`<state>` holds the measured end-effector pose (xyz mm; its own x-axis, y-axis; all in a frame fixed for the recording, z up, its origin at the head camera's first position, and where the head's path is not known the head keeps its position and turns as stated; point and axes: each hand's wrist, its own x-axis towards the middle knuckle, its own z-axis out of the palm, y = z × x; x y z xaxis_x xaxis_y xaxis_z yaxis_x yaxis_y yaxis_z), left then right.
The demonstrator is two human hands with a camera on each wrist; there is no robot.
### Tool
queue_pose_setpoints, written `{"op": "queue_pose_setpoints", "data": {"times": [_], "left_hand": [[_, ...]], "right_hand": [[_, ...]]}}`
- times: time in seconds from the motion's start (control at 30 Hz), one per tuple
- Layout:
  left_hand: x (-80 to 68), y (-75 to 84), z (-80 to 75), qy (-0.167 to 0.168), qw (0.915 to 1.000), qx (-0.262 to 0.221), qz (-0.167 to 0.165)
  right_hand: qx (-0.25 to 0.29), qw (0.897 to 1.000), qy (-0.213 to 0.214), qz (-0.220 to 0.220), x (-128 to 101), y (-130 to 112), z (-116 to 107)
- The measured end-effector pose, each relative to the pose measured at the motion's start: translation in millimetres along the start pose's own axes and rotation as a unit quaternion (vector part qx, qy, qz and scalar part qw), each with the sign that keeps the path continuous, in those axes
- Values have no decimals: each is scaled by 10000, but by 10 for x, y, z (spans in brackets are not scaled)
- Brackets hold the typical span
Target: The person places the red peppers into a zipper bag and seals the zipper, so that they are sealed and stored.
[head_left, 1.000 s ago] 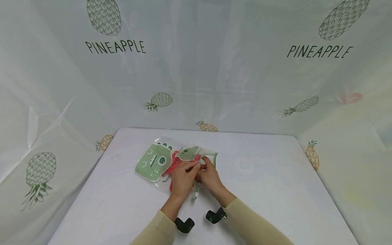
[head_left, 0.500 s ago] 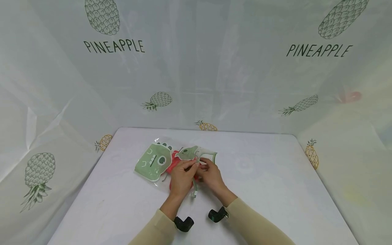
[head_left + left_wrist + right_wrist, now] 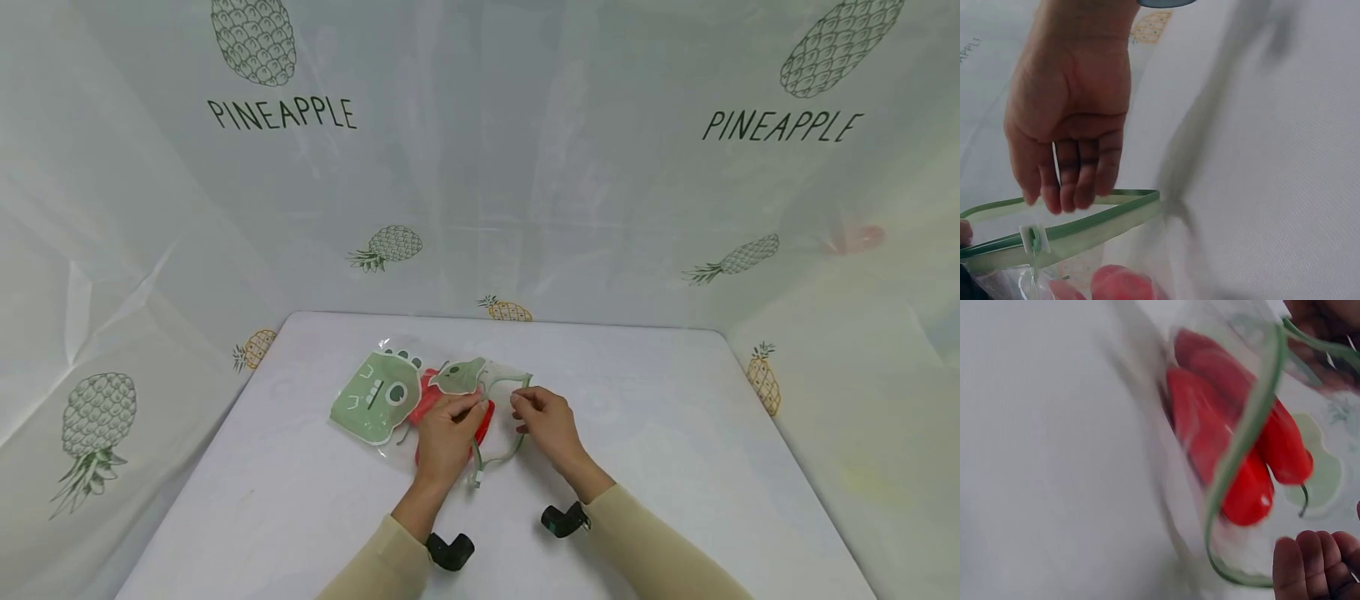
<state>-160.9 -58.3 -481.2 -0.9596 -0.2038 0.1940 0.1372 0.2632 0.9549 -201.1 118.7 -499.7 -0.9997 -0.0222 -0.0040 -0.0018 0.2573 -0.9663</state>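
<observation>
A clear zip bag (image 3: 375,398) with a green monster face print and a green rim lies on the table, holding red peppers (image 3: 1235,431) with stems. My left hand (image 3: 444,433) pinches the bag's rim near the middle of its mouth. To the right, my right hand (image 3: 551,429) is beside the mouth's right edge, fingers loosely bent with nothing between them. In the left wrist view, its fingertips hang close over the green rim (image 3: 1104,215). A white zip slider (image 3: 1034,239) sits on that rim. The mouth stands apart as a loop between both hands.
A white table (image 3: 660,433) carries the bag, with bare surface on the right and front. A pineapple-print sheet (image 3: 592,200) rises behind and at both sides. Black wrist cameras (image 3: 452,552) are on both forearms.
My right hand has moved right, away from my left hand, and the bag's green mouth has spread wider. My left hand stays in place on the rim.
</observation>
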Motion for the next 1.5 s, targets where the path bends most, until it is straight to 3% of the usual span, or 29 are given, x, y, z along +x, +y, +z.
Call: {"op": "queue_pose_setpoints", "data": {"times": [0.3,0.5,1.0,1.27,1.5], "left_hand": [[-35,-21,8,57,10000,10,53],[-64,-17,8,41,9999,101,27],[-174,-65,-30,-302,9995,99,-82],[-227,-110,-23,-395,9987,319,-98],[-272,-147,-34,-394,9975,538,217]], "right_hand": [[-668,9955,665,38,130,-40,-249],[-855,9950,473,223,201,-47,-297],[-570,9958,318,647,323,-125,-193],[-299,9920,-324,1187,406,-130,-274],[-76,9800,-1103,1654,502,-113,-426]]}}
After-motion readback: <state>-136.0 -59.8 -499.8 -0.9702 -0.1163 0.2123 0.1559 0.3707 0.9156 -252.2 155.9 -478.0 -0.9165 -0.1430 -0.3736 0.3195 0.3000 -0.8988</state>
